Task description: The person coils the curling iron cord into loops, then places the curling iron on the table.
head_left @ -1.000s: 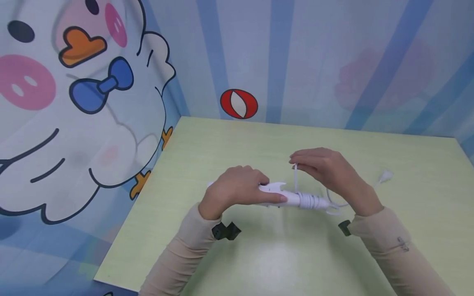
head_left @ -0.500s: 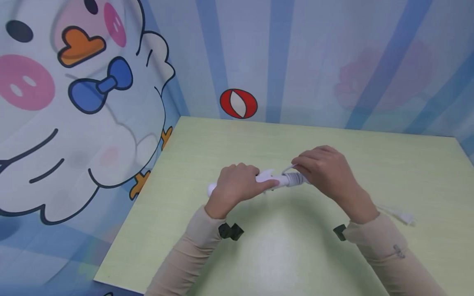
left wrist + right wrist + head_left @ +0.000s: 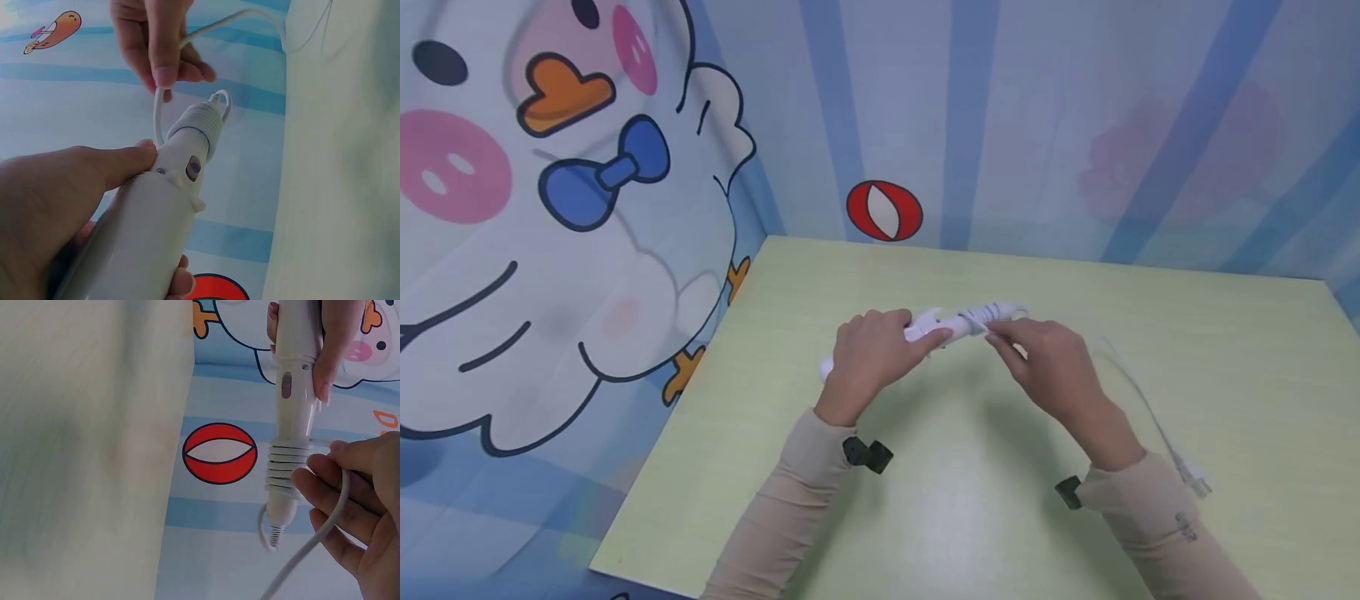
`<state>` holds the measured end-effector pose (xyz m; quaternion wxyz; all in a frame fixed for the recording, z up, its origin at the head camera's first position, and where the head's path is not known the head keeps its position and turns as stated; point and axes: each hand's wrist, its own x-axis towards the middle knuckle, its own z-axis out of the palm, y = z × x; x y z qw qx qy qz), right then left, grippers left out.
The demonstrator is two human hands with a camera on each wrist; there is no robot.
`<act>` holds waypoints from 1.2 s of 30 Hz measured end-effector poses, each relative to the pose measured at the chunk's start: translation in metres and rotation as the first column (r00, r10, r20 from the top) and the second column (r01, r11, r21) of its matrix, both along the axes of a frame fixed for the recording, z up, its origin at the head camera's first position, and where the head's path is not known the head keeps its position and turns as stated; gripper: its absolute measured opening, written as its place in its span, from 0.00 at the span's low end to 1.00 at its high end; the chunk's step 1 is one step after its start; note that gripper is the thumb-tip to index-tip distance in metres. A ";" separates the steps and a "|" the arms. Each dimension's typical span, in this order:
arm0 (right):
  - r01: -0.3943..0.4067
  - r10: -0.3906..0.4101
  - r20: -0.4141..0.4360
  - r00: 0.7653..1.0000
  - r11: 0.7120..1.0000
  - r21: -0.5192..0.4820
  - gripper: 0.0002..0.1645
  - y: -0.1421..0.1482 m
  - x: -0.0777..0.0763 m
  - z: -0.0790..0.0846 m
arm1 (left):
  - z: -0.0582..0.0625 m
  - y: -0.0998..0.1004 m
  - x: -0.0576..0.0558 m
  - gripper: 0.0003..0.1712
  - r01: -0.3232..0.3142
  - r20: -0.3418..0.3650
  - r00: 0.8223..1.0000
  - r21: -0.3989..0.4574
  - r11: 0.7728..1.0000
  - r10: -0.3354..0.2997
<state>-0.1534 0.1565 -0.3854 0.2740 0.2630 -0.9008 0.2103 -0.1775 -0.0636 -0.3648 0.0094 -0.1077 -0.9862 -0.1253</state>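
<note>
My left hand (image 3: 872, 358) grips a white curling iron (image 3: 957, 325) around its body, thumb laid along it, and holds it above the table. Several turns of its white cord (image 3: 286, 467) circle the handle near the cord end. The right hand (image 3: 1052, 367) pinches the free cord beside these turns, between thumb and fingers. In the left wrist view, the iron (image 3: 159, 206) shows a small oval window and a screw, and the cord leaves its tip in a small loop. The left palm hides part of the body.
From the right hand the cord trails down to a white plug (image 3: 1197, 482) at the right of the pale yellow-green table (image 3: 760, 517). Behind and to the left stand printed walls (image 3: 1022, 125) with a cartoon bird. Each wrist wears a small black device (image 3: 867, 455).
The curling iron has tilted, its cord end rising away from me. My right hand has brought the cord over the handle to its near side. The plug has moved nearer and lies lower right.
</note>
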 end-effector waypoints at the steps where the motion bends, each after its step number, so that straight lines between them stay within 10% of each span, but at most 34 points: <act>1: 0.008 -0.008 0.039 0.999 1.000 -0.015 0.12 -0.001 0.001 -0.003 | 0.000 0.000 -0.001 0.33 -0.006 -0.003 1.000 0.005 1.000 0.006; 9: 0.029 0.025 0.282 0.959 0.982 -0.186 0.16 -0.005 0.003 -0.026 | 0.004 -0.003 -0.004 0.33 -0.019 0.006 1.000 0.072 0.997 0.019; 19: -0.051 0.141 0.221 0.965 0.928 -0.369 0.09 -0.001 -0.006 -0.049 | 0.012 -0.006 0.004 0.32 0.074 0.117 0.988 0.209 0.975 -0.100; 30: -0.167 0.239 0.095 0.966 0.864 -0.475 0.09 0.008 -0.010 -0.047 | 0.024 -0.010 0.009 0.30 0.172 0.255 0.928 0.354 0.919 -0.272; 36: -0.116 0.199 0.177 0.964 0.913 -0.391 0.15 0.011 -0.006 -0.040 | 0.028 -0.011 0.010 0.27 0.250 0.260 0.903 0.330 0.910 -0.342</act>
